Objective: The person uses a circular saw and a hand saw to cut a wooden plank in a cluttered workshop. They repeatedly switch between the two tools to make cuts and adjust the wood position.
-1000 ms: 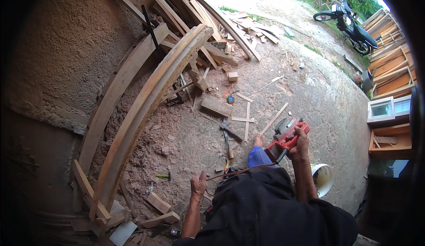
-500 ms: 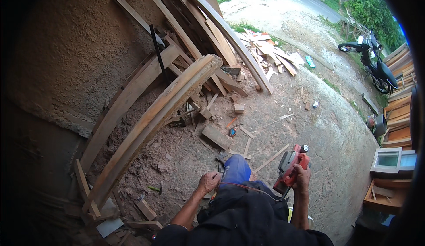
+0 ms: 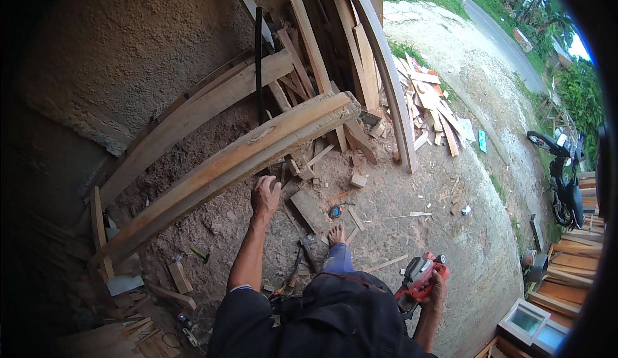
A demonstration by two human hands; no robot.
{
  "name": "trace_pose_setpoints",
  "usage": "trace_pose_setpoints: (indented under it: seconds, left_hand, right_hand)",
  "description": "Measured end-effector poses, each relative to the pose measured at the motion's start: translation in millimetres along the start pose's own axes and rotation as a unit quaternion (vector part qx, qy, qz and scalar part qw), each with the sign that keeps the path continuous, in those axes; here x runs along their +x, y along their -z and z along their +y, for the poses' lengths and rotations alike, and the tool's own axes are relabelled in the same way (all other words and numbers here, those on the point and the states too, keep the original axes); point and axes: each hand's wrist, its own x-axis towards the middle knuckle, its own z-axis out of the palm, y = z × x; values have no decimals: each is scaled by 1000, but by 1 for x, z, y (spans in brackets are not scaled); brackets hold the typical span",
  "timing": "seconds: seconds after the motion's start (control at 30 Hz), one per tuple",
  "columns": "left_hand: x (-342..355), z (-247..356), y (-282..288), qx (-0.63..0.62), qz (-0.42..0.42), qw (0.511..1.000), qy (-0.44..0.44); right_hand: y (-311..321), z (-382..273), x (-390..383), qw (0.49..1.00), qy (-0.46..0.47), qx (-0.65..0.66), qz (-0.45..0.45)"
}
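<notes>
My right hand (image 3: 437,293) grips a red and grey electric hand planer (image 3: 417,274) low at my right side. A thin reddish cord (image 3: 351,277) crosses the front of my dark clothing. Out ahead on the left, my left hand (image 3: 264,197) is empty, its fingers apart and slightly bent. Just beyond it lies a long, thick wooden beam (image 3: 248,149), raised and slanting from lower left to upper right. A small gap seems to separate the fingertips from the beam's near edge.
A curved plank (image 3: 199,116) and tall boards (image 3: 367,55) lean by the rough wall. On the floor lie a wooden block (image 3: 309,211), a blue tape measure (image 3: 335,211), a hammer (image 3: 307,250) and wood shavings. A scrap-wood pile (image 3: 428,103) and a motorcycle (image 3: 566,184) stand farther right.
My left hand has left my lap and reached forward toward the beam. My right hand still holds the planer. The view has turned left, and my bare foot now shows.
</notes>
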Motion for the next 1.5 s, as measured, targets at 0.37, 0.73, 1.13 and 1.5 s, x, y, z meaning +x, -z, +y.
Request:
trace_pose_setpoints:
  seconds: [0.37,0.73,1.13,1.5]
  left_hand:
    - [167,0,-27,217,-107,970,4]
    - [225,0,3,135,-250,957,51]
    - [212,1,-14,172,-115,976,71]
    - [202,-8,-29,140,-73,984,80]
  right_hand:
    - [-77,-38,66,997,-68,-34,-32]
    - [-123,-45,134,983,-104,-113,-106]
    - [-162,-93,212,961,-138,-197,-137]
    - [-197,-114,219,912,-186,-244,-273]
